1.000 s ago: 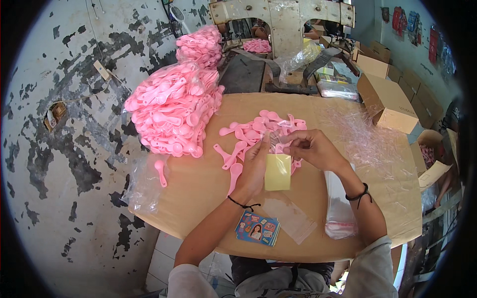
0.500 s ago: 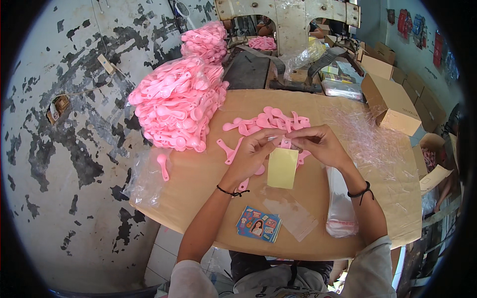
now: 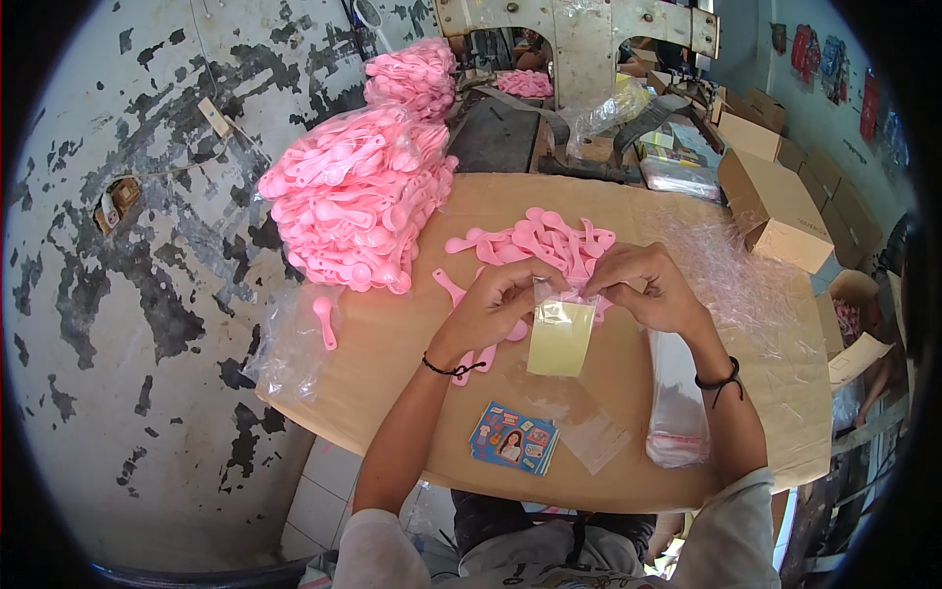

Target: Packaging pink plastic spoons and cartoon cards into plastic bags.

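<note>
Clear bag [image 3: 567,296], glossy; yellow card [image 3: 557,348] inside; plain, rectangular

On the table [image 3: 373,348], scoops [image 3: 535,239] lie behind the cards [image 3: 512,439], with bags [image 3: 679,402] to the right.

Grey short-sleeved shirt [image 3: 381,552]; dark bottoms [image 3: 479,514]; 2 black cord bracelets [image 3: 722,381] with loose ends.
</note>
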A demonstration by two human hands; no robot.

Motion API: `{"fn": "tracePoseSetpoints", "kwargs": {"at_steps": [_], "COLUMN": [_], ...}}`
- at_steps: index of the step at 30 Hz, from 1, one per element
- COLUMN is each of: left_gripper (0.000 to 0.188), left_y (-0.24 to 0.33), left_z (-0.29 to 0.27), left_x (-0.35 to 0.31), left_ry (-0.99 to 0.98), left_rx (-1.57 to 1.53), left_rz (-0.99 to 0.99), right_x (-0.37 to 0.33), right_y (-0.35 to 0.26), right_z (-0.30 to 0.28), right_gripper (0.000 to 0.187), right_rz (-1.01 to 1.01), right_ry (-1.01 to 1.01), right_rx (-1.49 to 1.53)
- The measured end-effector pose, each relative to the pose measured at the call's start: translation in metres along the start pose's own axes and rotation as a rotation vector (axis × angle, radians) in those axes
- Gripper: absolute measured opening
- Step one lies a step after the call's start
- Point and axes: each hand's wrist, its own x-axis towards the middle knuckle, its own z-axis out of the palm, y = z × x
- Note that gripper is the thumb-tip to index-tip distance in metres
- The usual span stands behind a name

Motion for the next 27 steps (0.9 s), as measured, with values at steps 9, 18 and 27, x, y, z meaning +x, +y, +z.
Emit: {"fn": "tracePoseSetpoints", "kwargs": {"at_steps": [9, 18, 27], "left_gripper": [0.014, 0.022, 0.041], "left_y": [0.004, -0.009, 0.002], "left_z": [0.003, 0.021, 0.032], "left_x": [-0.004, 0.006, 0.000], "left_ry": [0.013, 0.095, 0.016], "left_rx": [-0.343, -0.095, -0.394], "left_rz": [-0.127, -0.036, 0.023], "right_x": [0.000, 0.002, -0.065], "right_y": [-0.017, -0.026, -0.084], "right_z": [-0.006, -0.004, -0.007], "right_gripper": [0.029, 0.013, 0.021], "right_rz": [-0.015, 0.293, 0.600], "right_ry": [0.005, 0.155, 0.278], "right_rx": [-0.116, -0.028, 0.121]}}
